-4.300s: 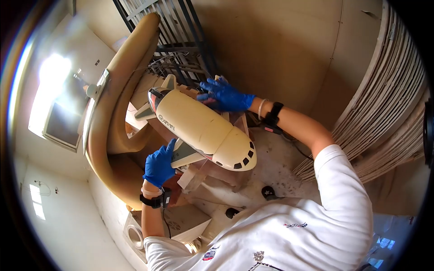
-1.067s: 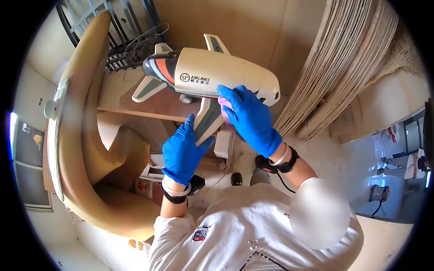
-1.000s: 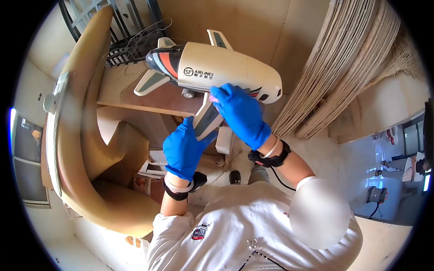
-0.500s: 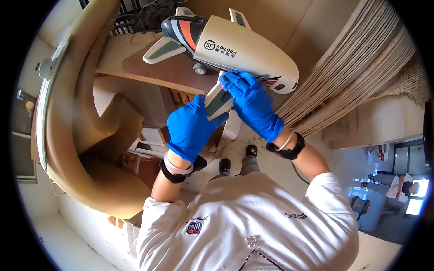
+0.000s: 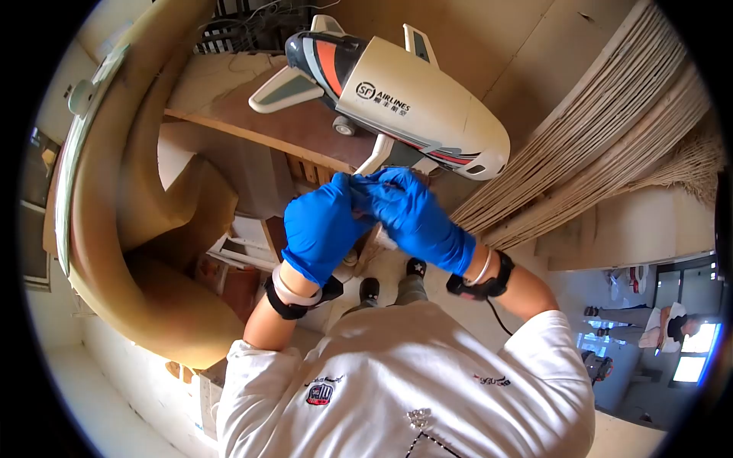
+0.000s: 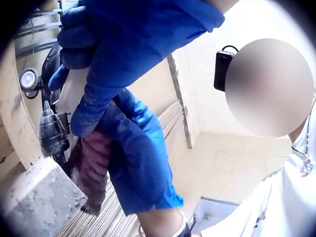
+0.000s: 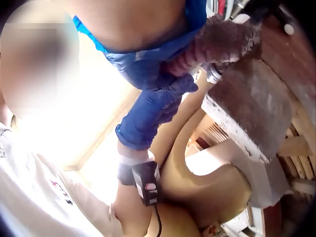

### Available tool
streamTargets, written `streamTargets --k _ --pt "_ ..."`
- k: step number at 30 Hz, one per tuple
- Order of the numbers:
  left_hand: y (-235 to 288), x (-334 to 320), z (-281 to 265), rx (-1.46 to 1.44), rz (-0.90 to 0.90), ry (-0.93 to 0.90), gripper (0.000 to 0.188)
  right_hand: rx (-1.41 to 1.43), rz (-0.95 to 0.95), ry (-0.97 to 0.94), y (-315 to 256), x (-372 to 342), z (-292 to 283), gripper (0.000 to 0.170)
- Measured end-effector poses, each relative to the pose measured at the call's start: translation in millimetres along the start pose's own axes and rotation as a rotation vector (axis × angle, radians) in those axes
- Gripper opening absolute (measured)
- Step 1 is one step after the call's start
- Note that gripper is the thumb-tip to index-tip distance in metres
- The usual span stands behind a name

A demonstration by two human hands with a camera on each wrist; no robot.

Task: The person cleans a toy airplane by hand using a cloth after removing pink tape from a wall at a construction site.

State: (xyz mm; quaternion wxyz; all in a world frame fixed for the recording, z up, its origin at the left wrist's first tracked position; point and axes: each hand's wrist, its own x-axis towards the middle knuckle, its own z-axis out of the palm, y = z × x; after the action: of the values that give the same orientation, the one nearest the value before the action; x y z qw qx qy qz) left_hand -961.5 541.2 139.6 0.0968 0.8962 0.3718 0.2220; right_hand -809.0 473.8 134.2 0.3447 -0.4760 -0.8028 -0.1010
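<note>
A cream model airplane (image 5: 435,99) with "SF AIRLINES" lettering lies across the upper middle of the head view, nose to the right. Its near wing (image 5: 376,155) points toward the person, the outer part covered by both blue-gloved hands. The left hand (image 5: 321,229) pinches the wing near its tip, thumb and fingers on either face. Close against it, the right hand (image 5: 416,214) grips a dusky pink cloth (image 6: 93,165) at the wing. That cloth is mostly hidden in the head view, but hangs below the gloves in both wrist views.
A wooden workbench (image 5: 252,130) is under the plane, with a rough pale block (image 6: 44,197) by its front. A large yellow curved form (image 5: 99,252) stands at left, stacked cardboard sheets (image 5: 588,130) at right. Another person (image 5: 672,324) is at far right.
The right hand was beyond the plane's body 4.3 s ago, then came to the near wing with the cloth. Since 0.5 s ago it has slid outward to meet the left hand.
</note>
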Motion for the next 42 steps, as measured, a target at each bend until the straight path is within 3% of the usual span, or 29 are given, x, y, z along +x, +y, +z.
streamTargets --k 4,5,7,9,10,12,13,15,16,18,19,22,24,25,27,29,30,31,33,35,37,39,41,42 --pt "12 -1 -9 0.023 -0.005 0.066 0.049 -0.257 0.107 0.055 47 -6 -8 0.04" --pt "10 -2 -5 0.019 0.032 0.119 0.049 -0.327 0.081 0.087 37 -7 -7 0.036" --pt "12 -2 -8 0.018 0.046 0.128 0.045 -0.011 0.284 0.158 27 -16 17 0.032" --pt "1 -2 5 0.069 0.015 0.097 0.042 0.134 0.294 0.217 -26 -5 17 0.03" --pt "-2 -3 5 0.05 0.009 0.057 0.041 0.121 0.305 0.245 -21 -7 16 0.03" --pt "0 -5 0 0.072 0.05 0.047 0.042 0.097 0.155 0.055 -15 -22 17 0.031" --pt "1 -7 -1 0.09 0.061 0.055 0.042 -0.216 0.012 0.099 -7 -22 3 0.03" --pt "5 -8 -3 0.064 0.011 0.056 0.044 0.646 0.759 0.301 8 -36 4 0.033" --pt "4 -8 0 0.066 0.046 0.073 0.046 0.651 0.776 0.309 13 -42 10 0.033" --pt "4 -5 2 0.063 0.089 0.1 0.048 -0.456 0.29 0.293 24 -49 16 0.04" --pt "6 -5 1 0.086 0.078 0.095 0.048 -0.302 0.395 0.321 8 -43 18 0.044" --pt "1 -8 0 0.126 0.065 0.039 0.047 -0.133 0.468 0.18 -34 -37 23 0.049" --pt "0 -7 1 0.151 0.086 0.063 0.046 -0.086 0.267 0.182 -29 -35 22 0.047" --pt "1 -5 0 0.153 0.094 0.063 0.046 -0.09 0.27 0.189 -18 -38 21 0.047" --pt "4 -6 0 0.133 0.063 0.075 0.046 0.188 0.44 0.306 18 -50 15 0.041" --pt "7 -7 -2 0.151 0.054 0.061 0.047 -0.24 0.376 0.289 33 -52 9 0.039" --pt "5 -10 -1 0.141 0.057 0.055 0.048 -0.361 0.379 0.374 25 -47 20 0.037" --pt "4 -6 0 0.131 0.068 0.068 0.048 -0.175 0.431 0.428 6 -42 25 0.039" --pt "5 -5 -2 0.13 0.03 0.018 0.048 -0.198 0.409 0.252 -26 -34 29 0.043" --pt "2 -4 -1 0.105 0.047 -0.029 0.049 -0.194 0.335 0.231 -24 -32 26 0.042" --pt "-1 -7 4 0.122 0.094 0.096 0.049 -0.167 0.296 0.21 -23 -40 30 0.042" --pt "2 -7 2 0.168 0.089 0.104 0.049 0.475 0.492 0.349 7 -53 29 0.039" --pt "4 -7 2 0.13 0.049 0.082 0.052 -0.204 0.368 0.319 34 -54 10 0.038" --pt "4 -8 2 0.126 0.052 0.085 0.052 -0.117 0.368 0.39 34 -53 13 0.042"
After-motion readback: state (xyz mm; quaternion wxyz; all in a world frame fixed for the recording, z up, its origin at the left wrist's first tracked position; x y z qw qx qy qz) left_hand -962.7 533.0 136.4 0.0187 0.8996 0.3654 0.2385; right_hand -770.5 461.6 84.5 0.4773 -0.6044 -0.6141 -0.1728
